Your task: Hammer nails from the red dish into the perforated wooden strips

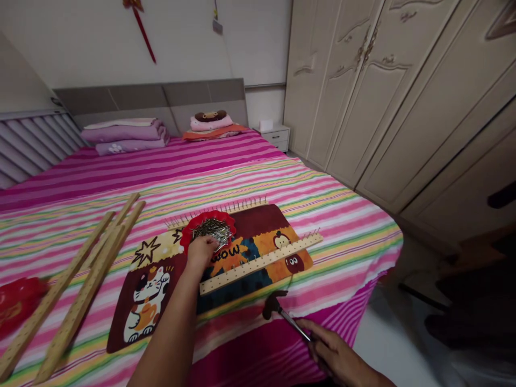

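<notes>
My left hand [202, 249] reaches into a red scalloped bowl [186, 230] of loose metal nails [215, 229]. Its fingers are drawn together at the near side of the pile, and whatever they pinch is hidden. In my right hand [331, 346] is a hammer [275, 305], gripped by its handle, with the head pointing left and away from me. Between the two hands lies a wooden strip [258, 263] with rows of holes; several nails stand in its right part. Behind the bowl, another wooden strip [185, 220] bears a long row of upright nails.
A printed cartoon mat [121, 317] lies beneath the strips and bowl on the striped bedsheet [342, 215]. More perforated wooden strips [76, 306] lie at left, beside a red object [20, 302]. Folded bedding [129, 131] sits by the headboard [116, 102]. A wardrobe [363, 97] stands right.
</notes>
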`<state>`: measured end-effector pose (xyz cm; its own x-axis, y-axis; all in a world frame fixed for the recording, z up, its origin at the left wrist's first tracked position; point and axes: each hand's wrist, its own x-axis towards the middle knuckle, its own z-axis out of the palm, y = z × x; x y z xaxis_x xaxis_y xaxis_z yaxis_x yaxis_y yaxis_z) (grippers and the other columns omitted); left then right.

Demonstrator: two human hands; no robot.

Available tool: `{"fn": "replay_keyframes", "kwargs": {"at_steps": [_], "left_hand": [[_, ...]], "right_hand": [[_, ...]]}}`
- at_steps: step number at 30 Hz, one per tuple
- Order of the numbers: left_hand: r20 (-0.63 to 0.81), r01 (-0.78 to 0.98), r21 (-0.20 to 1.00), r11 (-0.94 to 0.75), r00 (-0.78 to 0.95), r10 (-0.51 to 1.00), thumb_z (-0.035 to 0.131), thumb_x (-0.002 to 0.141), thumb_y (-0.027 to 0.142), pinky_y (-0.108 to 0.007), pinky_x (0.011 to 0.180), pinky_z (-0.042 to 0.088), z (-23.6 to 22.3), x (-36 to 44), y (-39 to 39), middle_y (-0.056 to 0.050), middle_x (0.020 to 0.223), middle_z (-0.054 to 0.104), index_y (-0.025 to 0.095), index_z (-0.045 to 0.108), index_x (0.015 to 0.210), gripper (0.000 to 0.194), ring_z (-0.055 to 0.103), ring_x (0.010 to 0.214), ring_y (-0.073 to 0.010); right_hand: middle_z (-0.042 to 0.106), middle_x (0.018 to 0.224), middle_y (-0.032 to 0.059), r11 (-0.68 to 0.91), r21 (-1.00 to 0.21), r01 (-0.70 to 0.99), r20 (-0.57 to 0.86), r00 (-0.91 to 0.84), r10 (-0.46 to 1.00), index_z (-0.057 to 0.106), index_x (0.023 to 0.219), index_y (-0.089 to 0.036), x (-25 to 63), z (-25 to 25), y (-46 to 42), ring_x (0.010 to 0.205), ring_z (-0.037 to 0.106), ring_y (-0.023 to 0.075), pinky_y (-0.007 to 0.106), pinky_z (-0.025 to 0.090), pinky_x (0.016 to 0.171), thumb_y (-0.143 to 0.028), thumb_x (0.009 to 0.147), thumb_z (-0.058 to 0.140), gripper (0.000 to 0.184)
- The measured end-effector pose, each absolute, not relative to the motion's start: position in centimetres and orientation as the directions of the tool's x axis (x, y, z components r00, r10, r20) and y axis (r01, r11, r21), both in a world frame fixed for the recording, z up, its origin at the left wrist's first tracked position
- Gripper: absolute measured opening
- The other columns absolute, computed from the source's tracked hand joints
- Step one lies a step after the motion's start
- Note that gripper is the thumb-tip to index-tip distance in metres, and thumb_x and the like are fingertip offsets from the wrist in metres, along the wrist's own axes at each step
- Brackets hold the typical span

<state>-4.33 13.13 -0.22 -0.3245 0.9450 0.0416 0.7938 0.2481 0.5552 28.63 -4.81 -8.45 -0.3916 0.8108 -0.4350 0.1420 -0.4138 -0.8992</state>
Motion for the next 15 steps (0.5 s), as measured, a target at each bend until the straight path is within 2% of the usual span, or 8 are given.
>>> {"fn": "replay_keyframes", "kwargs": {"at_steps": [2, 4, 5, 8, 15], "left_hand": [[0.02, 0.651, 0.723, 0.23, -0.353, 0.935, 0.062, 0.063, 0.035, -0.023, 0.051, 0.04, 0.2, -4.7, 12.5, -0.001, 0.058, 0.066, 0.02, 0.068, 0.066, 0.016, 0.056, 0.053, -0.0127], [-0.015, 0.405, 0.896, 0.185, -0.387, 0.922, 0.067, 0.056, 0.039, -0.023, 0.051, 0.041, 0.9, -4.9, 11.6, -0.001, 0.059, 0.065, 0.017, 0.067, 0.066, 0.024, 0.055, 0.054, -0.0124], [-0.038, 0.283, 0.945, 0.163, -0.4, 0.916, 0.07, 0.051, 0.04, -0.023, 0.051, 0.042, 1.3, -4.8, 11.0, -0.001, 0.058, 0.064, 0.016, 0.067, 0.065, 0.028, 0.054, 0.054, -0.0122], [-0.09, 0.087, 0.987, 0.138, -0.415, 0.905, 0.075, 0.044, 0.042, -0.023, 0.05, 0.041, 2.4, -4.6, 8.7, 0.0, 0.057, 0.062, 0.014, 0.066, 0.067, 0.037, 0.054, 0.054, -0.0117], [-0.174, -0.084, 0.985, 0.153, -0.442, 0.88, 0.078, 0.044, 0.034, -0.02, 0.046, 0.04, 2.0, -4.2, 4.4, -0.001, 0.062, 0.063, 0.013, 0.062, 0.08, 0.044, 0.057, 0.055, -0.0109]], "right_hand": [[0.034, 0.052, -0.0084, -0.427, -0.893, 0.144, -0.448, -0.396, 0.802, 0.051, 0.127, -0.018, 28.6, -8.6, -4.7, 0.041, 0.029, 0.008, 0.019, 0.018, 0.039, -0.04, 0.077, 0.047, 0.055], [0.033, 0.05, -0.0095, -0.425, -0.896, 0.133, -0.441, -0.398, 0.805, 0.05, 0.127, -0.017, 28.7, -8.9, -4.7, 0.04, 0.028, 0.0078, 0.019, 0.017, 0.039, -0.042, 0.077, 0.048, 0.056], [0.032, 0.048, -0.0101, -0.42, -0.899, 0.125, -0.434, -0.398, 0.809, 0.05, 0.127, -0.016, 28.7, -9.0, -4.7, 0.039, 0.027, 0.0076, 0.019, 0.017, 0.039, -0.043, 0.077, 0.047, 0.057], [0.035, 0.048, -0.0106, -0.416, -0.901, 0.126, -0.43, -0.393, 0.813, 0.049, 0.127, -0.015, 28.7, -8.9, -4.7, 0.037, 0.025, 0.0066, 0.019, 0.016, 0.038, -0.043, 0.077, 0.046, 0.058], [0.044, 0.057, -0.0087, -0.444, -0.866, 0.229, -0.499, -0.346, 0.795, 0.045, 0.13, -0.018, 28.7, -8.2, -4.7, 0.034, 0.031, 0.0051, 0.017, 0.018, 0.031, -0.041, 0.076, 0.043, 0.059]]}}
